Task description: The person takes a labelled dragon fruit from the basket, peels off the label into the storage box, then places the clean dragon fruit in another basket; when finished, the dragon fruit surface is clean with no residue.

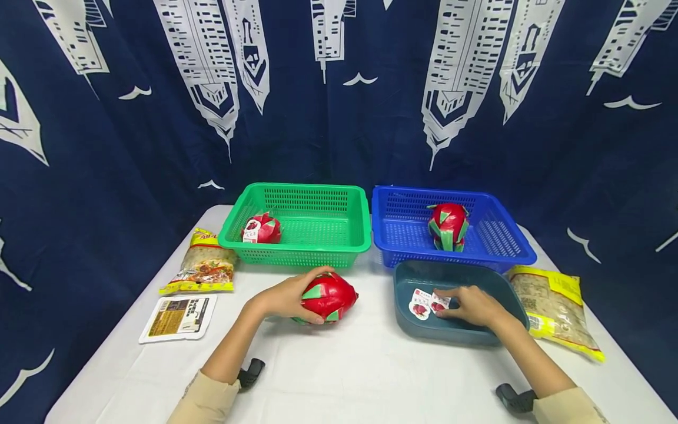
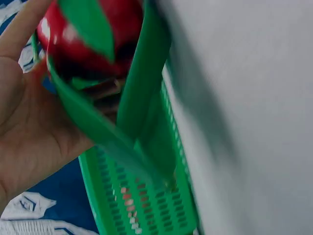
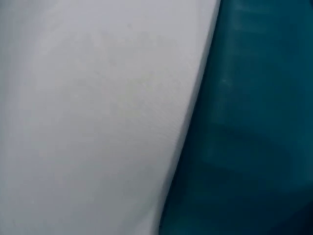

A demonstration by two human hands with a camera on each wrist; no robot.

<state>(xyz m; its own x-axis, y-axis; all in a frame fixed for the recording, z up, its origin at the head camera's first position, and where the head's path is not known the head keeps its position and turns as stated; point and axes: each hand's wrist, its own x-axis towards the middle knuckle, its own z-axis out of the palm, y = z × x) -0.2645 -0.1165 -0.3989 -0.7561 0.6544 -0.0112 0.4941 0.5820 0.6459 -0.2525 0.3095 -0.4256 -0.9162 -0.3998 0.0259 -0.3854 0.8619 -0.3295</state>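
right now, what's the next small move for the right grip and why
I'd probably lift the label out of the dark tub with the right grip: it seems to be pinching it there, the left grip holds a red fruit showing no label, and another fruit in the green basket wears a similar sticker.
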